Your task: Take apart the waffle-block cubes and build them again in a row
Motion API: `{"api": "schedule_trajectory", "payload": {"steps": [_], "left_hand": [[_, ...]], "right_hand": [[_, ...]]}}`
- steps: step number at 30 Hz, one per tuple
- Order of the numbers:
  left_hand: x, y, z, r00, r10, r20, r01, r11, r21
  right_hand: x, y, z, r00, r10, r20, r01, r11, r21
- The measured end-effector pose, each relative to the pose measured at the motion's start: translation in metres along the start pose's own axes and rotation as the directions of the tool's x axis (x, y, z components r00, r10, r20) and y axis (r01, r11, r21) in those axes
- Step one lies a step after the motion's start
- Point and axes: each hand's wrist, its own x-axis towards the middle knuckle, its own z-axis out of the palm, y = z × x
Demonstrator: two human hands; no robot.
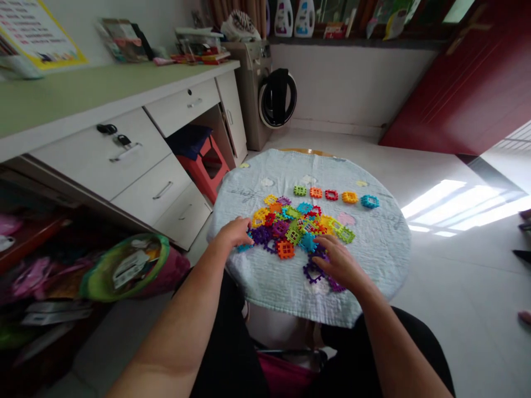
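Note:
A heap of colourful plastic window-shaped building blocks lies on the cloth-covered round table, with an orange block [285, 249] at its near edge. My left hand [233, 232] is at the left end of the heap, fingers apart and curved beside a blue block [244, 247]. On the right, my right hand [338, 262] reaches over purple blocks [313, 273], its fingers spread and touching the heap's near side. Behind the heap runs a row: a green block [300, 190], an orange one [316, 192], a red one [331, 194], a yellow-orange one [349, 197] and a blue stack [370, 201].
A pale blue cloth [381, 243] covers the table. To the left stand a white desk [149, 160], a red stool [209, 168] and a filled basket [128, 265]. Farther back is a washing machine [249, 88] with its door open; a red door [452, 83] is on the right.

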Motion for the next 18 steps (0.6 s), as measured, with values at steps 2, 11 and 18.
{"api": "schedule_trajectory", "payload": {"steps": [2,11,18], "left_hand": [[-0.005,0.004,0.009,0.999,-0.033,0.009,0.033,0.999,0.026],[0.002,0.015,0.021,0.998,-0.032,-0.055,0.033,0.999,0.012],[0.016,0.044,0.016,0.977,0.020,-0.214,-0.049,0.990,-0.130]], "right_hand": [[0.010,0.003,0.004,1.000,0.028,-0.014,-0.028,0.999,-0.017],[0.041,0.029,-0.001,0.981,0.166,-0.105,-0.175,0.981,-0.085],[0.040,0.040,-0.004,0.956,0.270,-0.112,-0.284,0.949,-0.134]]}}
